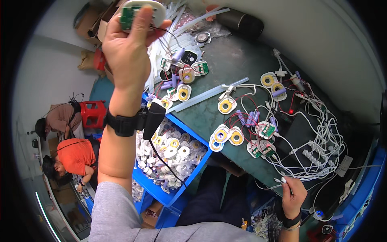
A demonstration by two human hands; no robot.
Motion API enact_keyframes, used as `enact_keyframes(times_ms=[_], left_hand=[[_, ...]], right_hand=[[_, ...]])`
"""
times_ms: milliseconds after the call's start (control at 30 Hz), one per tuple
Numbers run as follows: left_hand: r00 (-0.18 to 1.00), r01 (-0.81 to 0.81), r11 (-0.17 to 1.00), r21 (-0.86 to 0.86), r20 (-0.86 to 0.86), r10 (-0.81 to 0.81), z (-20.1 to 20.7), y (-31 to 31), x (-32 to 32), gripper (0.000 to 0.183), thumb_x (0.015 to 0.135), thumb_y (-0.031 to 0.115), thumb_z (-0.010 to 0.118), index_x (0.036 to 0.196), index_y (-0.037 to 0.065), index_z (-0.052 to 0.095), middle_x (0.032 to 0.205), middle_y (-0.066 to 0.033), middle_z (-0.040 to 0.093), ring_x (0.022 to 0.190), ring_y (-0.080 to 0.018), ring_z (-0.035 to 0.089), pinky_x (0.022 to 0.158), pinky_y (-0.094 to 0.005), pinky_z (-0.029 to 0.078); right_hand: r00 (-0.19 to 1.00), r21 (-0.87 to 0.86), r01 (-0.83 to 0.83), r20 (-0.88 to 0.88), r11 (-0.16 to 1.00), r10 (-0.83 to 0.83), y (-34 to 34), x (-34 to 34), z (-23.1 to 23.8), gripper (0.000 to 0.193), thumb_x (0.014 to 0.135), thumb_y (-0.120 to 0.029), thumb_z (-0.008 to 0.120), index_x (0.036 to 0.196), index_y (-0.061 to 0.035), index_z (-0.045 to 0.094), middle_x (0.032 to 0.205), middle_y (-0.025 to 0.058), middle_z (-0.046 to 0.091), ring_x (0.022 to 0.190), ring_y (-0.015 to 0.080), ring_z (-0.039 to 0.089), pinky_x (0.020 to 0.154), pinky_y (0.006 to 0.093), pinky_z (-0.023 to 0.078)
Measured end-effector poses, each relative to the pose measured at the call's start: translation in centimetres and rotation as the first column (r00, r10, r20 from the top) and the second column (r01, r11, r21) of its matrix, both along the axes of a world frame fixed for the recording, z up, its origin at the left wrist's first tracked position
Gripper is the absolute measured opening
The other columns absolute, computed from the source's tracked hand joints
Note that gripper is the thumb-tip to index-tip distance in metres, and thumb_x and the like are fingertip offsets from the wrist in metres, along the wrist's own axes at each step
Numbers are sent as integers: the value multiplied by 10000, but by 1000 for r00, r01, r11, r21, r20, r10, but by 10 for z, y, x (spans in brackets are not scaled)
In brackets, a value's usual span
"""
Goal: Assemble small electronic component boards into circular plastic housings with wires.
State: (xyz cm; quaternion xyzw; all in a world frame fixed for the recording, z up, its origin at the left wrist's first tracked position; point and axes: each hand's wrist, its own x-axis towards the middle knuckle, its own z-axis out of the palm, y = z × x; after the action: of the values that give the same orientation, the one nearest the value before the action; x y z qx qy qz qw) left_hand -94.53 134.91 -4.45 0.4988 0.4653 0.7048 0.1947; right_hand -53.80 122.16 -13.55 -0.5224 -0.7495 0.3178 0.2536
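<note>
My left hand [131,48] is raised at the top left. It is closed on a white oval housing with a green circuit board [128,17], thumb across its face. Thin wires trail from the housing toward a purple battery cell [177,55]. Low on the right, my right hand [294,197] pinches a white cable plug [283,180] by the bench edge. Nearby lie white housings with green boards [266,130], some joined to purple cells [252,117] by red wires. Several housings with yellow rings [227,105] rest on the dark green bench [225,52].
A tangle of white cables [322,133] covers the bench's right side. Pale plastic strips [213,94] lie across the middle. A blue bin [173,197] full of white parts stands below the bench edge. A dark cylinder [242,22] lies at the back. Two people [74,155] sit at left.
</note>
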Motion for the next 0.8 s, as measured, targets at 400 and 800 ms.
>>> enact_keyframes(times_ms=[400, 800], left_hand=[[992, -122, 991, -46, -14, 122, 10, -10, 19, 223, 806, 166, 614, 892, -17, 520, 789, -114, 603, 647, -205, 625, 607, -297, 547], [979, 199, 962, -184, -1, -203, 19, -81, 84, 345, 808, 199, 611, 1029, -16, 455, 814, -100, 583, 699, -161, 604, 602, -333, 539]], right_hand=[[997, -65, -24, -78, 998, 19, 0, 14, 6, 164, 667, 19, 630, 828, -2, 606, 654, 95, 553, 550, 237, 499, 513, 299, 391], [993, -78, -20, -114, 997, 11, -1, 22, 17, 126, 744, -5, 595, 869, 1, 611, 671, 93, 566, 552, 195, 510, 513, 264, 394]])
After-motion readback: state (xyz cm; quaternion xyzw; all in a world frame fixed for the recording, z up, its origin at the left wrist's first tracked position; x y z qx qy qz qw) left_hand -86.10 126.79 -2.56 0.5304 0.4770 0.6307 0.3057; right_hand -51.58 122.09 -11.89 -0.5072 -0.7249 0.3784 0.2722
